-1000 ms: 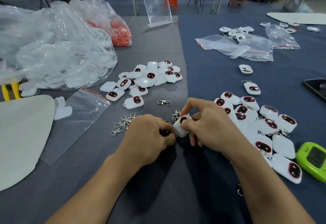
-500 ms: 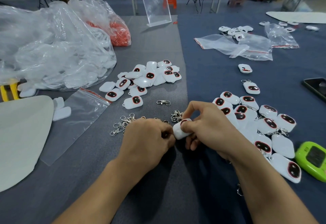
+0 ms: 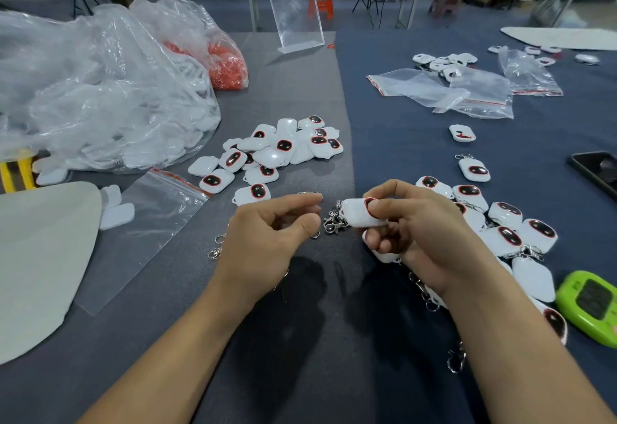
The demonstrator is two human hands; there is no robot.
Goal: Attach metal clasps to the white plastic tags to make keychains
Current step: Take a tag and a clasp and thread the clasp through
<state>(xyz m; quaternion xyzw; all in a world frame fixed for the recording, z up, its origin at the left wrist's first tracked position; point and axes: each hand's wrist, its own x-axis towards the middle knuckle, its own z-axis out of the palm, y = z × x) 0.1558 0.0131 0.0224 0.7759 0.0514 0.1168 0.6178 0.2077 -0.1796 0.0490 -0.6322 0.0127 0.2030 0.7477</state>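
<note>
My right hand [image 3: 430,240] grips a white plastic tag [image 3: 359,215] between thumb and fingers, its dark red-rimmed face partly under my thumb. The tag's left end sits over a small cluster of metal clasps [image 3: 334,221]; whether one is attached I cannot tell. My left hand [image 3: 270,236] hovers just left of it, thumb and index finger apart, holding nothing I can see. Loose tags [image 3: 277,149] lie in a heap behind my hands. Tags with clasps [image 3: 507,226] are piled at the right. More clasps [image 3: 216,248] lie left of my left hand.
A big clear bag of white parts [image 3: 100,96] and a bag of red pieces [image 3: 227,66] fill the left. Empty zip bags [image 3: 444,93], an acrylic stand [image 3: 297,12], a green device [image 3: 591,306], a phone [image 3: 597,169] and a pale sheet [image 3: 36,256] surround the work spot.
My hands have come apart. The left hand has let go and drawn left with its fingers spread, while the right hand has lifted and turned the tag flatter.
</note>
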